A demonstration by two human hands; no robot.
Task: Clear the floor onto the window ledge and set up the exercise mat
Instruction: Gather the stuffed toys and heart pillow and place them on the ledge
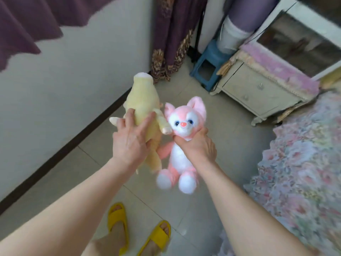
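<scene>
My left hand (129, 141) grips a pale yellow plush toy (143, 100) around its middle, its back toward me and its head pointing up and away. My right hand (197, 145) holds a pink and white plush fox (184, 119) by the neck, its face turned to me and its legs dangling. Both toys are in the air above the tiled floor (221, 137), side by side and nearly touching. A rolled purple mat (252, 13) stands upright in the far corner.
A white wall with a dark skirting board (73, 141) runs along the left. Purple curtains (175, 34) hang at the back. A blue stool (208, 65) and a cream bedside cabinet (258, 91) stand at the far right. A floral bedspread (304, 172) fills the right side. My feet wear yellow slippers (118, 218).
</scene>
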